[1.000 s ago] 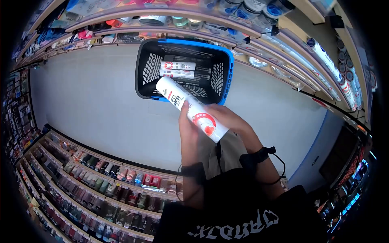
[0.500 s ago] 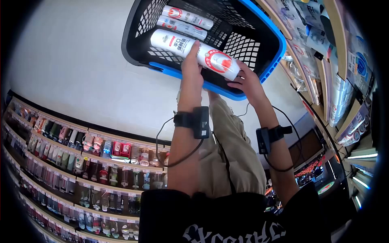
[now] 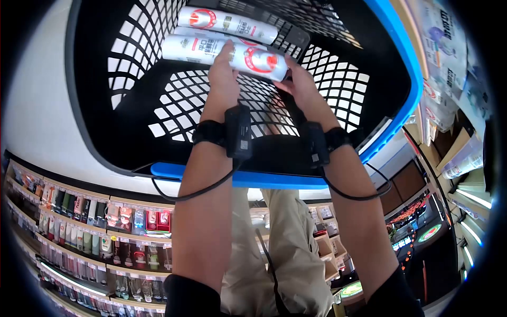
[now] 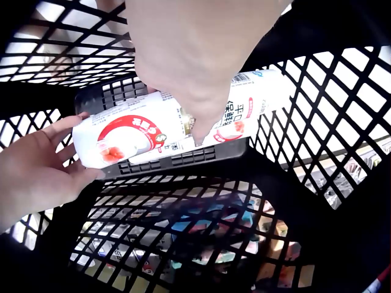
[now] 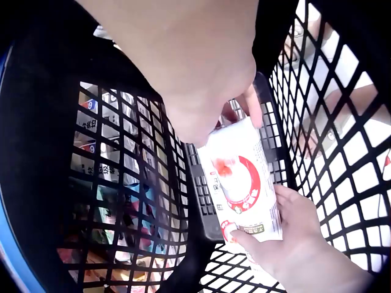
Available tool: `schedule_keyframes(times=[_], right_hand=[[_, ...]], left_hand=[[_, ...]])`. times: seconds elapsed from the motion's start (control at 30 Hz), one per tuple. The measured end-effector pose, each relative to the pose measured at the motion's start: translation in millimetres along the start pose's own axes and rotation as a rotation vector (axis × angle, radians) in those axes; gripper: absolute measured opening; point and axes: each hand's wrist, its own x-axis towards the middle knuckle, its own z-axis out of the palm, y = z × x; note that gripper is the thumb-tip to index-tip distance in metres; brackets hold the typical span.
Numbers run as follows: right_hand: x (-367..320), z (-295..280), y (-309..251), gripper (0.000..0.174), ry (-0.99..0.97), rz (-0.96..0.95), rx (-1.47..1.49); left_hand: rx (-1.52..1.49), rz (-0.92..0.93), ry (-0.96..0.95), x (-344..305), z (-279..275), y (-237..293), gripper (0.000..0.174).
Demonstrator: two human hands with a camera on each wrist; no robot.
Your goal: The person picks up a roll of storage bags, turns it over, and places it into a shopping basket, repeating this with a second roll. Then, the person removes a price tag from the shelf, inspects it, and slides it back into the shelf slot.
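The can [image 3: 248,57] hangs low inside the basket [image 3: 338,182], held by both hands. The left hand [image 3: 222,79] has its fingers curled over the can's middle, and the right hand [image 3: 303,87] clasps the red-marked end between thumb and fingers. Just beyond the fingertips lie the other cans [image 3: 227,22], side by side on the mesh floor.

The likely trouble is a knock. If the can comes down skewed, it may strike those neighbours and set them rolling, or trap the left fingertips against the nearer one. If one hand lets go before the other, the round body could tip and roll off across the mesh.

By count there are three cans, one held and two lying, one basket and two hands.
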Motion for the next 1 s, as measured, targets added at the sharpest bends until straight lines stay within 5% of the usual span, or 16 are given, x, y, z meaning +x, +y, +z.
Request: schedule_keyframes(times=[0.07, 0.23, 0.33, 0.8, 1.0], right_hand=[[19.2, 3.3, -2.3, 0.043, -0.027, -0.075, 0.005], [65.3, 7.4, 8.6, 0.042, -0.090, -0.058, 0.090], [56.7, 10.6, 14.1, 0.046, -0.117, -0.056, 0.051], [-60.7, -14.5, -15.0, 0.044, -0.068, -0.099, 0.154], [-143.5, -34.5, -36.0, 0.042, -0.102, -0.318, 0.202]], left_hand=[[0.055, 0.023, -0.066, 11.6, -1.2, 0.8, 0.057], [0.011, -0.028, 0.184, 42.4, -0.1, 0.0, 0.057], [0.034, 0.026, 0.033, 40.6, -15.4, 8.3, 0.058], [0.029, -0.051, 0.106, -27.7, 3.0, 1.0, 0.028], [0.025, -0.085, -0.042, -61.0, 10.4, 4.4, 0.043]])
